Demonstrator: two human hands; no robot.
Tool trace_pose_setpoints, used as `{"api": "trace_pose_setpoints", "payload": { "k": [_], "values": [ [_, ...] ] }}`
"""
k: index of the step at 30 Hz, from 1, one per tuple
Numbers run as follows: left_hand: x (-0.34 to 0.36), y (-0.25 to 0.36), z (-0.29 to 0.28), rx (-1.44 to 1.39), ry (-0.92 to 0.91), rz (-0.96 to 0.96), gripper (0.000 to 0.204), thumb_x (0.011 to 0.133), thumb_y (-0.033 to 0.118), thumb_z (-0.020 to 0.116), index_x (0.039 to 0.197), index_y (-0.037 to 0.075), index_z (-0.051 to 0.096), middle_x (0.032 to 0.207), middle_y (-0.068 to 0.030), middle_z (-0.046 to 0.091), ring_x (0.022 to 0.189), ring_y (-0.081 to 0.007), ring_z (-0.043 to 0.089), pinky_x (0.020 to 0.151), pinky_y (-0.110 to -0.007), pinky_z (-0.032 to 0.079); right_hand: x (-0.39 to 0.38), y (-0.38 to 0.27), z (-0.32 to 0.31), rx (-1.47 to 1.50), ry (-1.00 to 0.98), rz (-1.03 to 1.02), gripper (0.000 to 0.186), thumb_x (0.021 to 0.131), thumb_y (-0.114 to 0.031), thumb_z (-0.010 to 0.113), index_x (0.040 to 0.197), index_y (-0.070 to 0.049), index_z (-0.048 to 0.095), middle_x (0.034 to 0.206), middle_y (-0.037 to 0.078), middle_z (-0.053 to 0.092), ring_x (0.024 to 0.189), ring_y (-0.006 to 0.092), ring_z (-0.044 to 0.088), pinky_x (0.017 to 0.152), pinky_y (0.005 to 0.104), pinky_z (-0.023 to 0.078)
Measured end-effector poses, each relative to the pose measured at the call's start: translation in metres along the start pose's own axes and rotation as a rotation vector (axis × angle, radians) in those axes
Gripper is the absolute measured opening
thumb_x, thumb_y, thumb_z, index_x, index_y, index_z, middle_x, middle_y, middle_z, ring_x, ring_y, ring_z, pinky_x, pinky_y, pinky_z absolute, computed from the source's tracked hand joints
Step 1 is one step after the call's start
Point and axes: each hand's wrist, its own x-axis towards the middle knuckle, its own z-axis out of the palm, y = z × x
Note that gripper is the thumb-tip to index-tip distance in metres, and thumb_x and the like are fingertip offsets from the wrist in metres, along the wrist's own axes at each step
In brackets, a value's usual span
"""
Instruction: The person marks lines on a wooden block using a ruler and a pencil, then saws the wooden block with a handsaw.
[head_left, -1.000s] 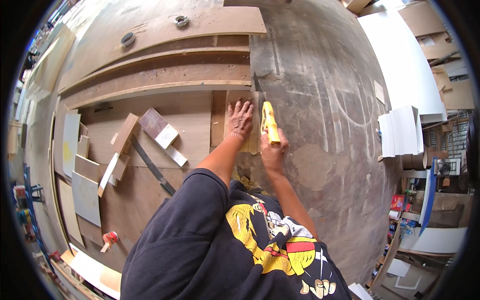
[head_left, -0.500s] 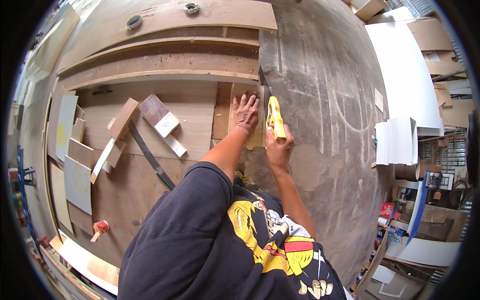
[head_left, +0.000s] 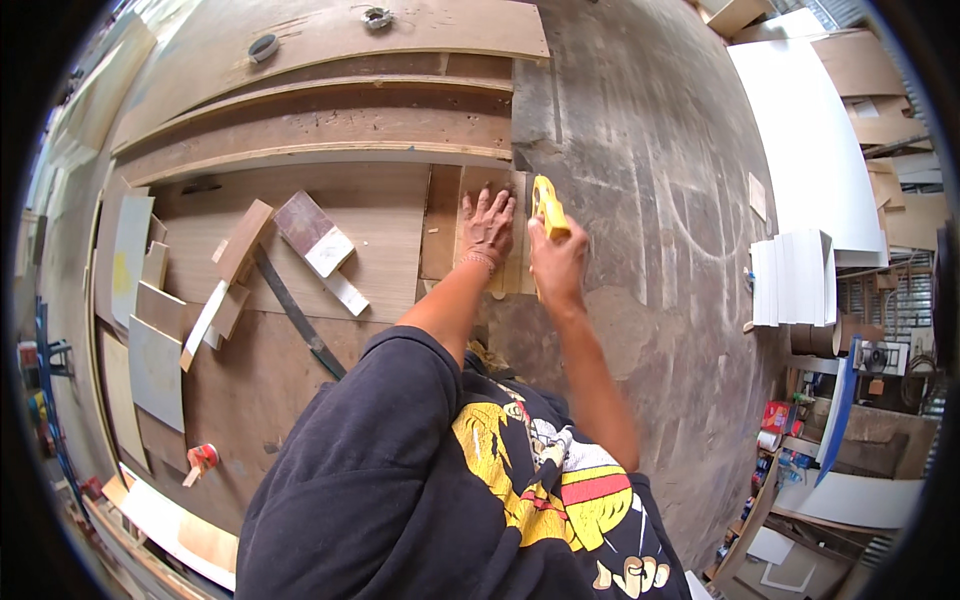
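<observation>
My left hand lies spread on a narrow brown board, pressing on its upper face. My right hand is closed round the yellow handle of a hand saw at the board's right edge; the blade is mostly hidden. Just left of the board is a darker brown wood piece. A wide plywood sheet extends further left, bearing a block with maroon and white faces, wood offcuts and a long dark strip.
Long planks lie beyond my hands, with two rolls on top. The stained grey floor spreads to the right, edged by a white sheet, stacked white pieces and assorted boards. A red can is at the lower left.
My right hand and the saw have moved: the yellow handle is higher in the view and the forearm has swung up. My left hand stays spread on the board.
</observation>
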Motion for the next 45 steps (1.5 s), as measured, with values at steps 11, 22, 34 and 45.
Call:
{"api": "trace_pose_setpoints", "payload": {
  "k": [11, 22, 34, 45],
  "values": [
    [0.003, 0.001, -0.005, 0.062, -0.05, 0.016, 0.043, 0.084, 0.016, 0.041, 0.127, 0.016, 0.048, 0.134, 0.0012, 0.043, 0.13, -0.0248, 0.032, 0.109, -0.051, 0.014, -0.093, 0.006, -0.06, 0.157, 0.005, 0.007, 0.009, 0.08, -0.003, 0.061, 0.081, 0.003, 0.055, 0.069, 0.016, 0.058, 0.06, 0.0272, 0.058, 0.056, 0.0357, 0.044],
    [-0.007, 0.002, -0.003, 0.038, -0.091, 0.034, 0.043, 0.083, 0.016, 0.041, 0.125, 0.013, 0.049, 0.133, -0.0001, 0.044, 0.13, -0.0258, 0.031, 0.109, -0.053, 0.012, -0.024, 0.046, -0.004, 0.048, 0.062, -0.237, 0.007, 0.078, -0.001, 0.059, 0.08, 0.003, 0.054, 0.067, 0.021, 0.055, 0.061, 0.0357, 0.057, 0.054, 0.0404, 0.043],
    [0.001, 0.003, -0.005, 0.047, -0.001, -0.011, 0.041, 0.085, 0.017, 0.039, 0.124, 0.013, 0.05, 0.135, 0.0007, 0.043, 0.131, -0.0249, 0.03, 0.108, -0.052, 0.013, -0.013, 0.035, -0.007, 0.053, 0.074, -0.312, 0.007, 0.075, 0.0, 0.059, 0.08, 0.004, 0.057, 0.071, 0.017, 0.06, 0.064, 0.0302, 0.06, 0.059, 0.0361, 0.046],
    [0.022, -0.012, -0.015, 0.076, -0.048, 0.256, 0.037, 0.082, 0.019, 0.042, 0.118, 0.013, 0.05, 0.116, -0.0062, 0.048, 0.116, -0.0258, 0.039, 0.104, -0.043, 0.025, 0.0, 0.054, -0.022, 0.181, -0.1, -0.29, 0.008, 0.075, -0.003, 0.059, 0.08, 0.002, 0.057, 0.073, 0.017, 0.06, 0.067, 0.0318, 0.06, 0.062, 0.0358, 0.047]
  ]
}}
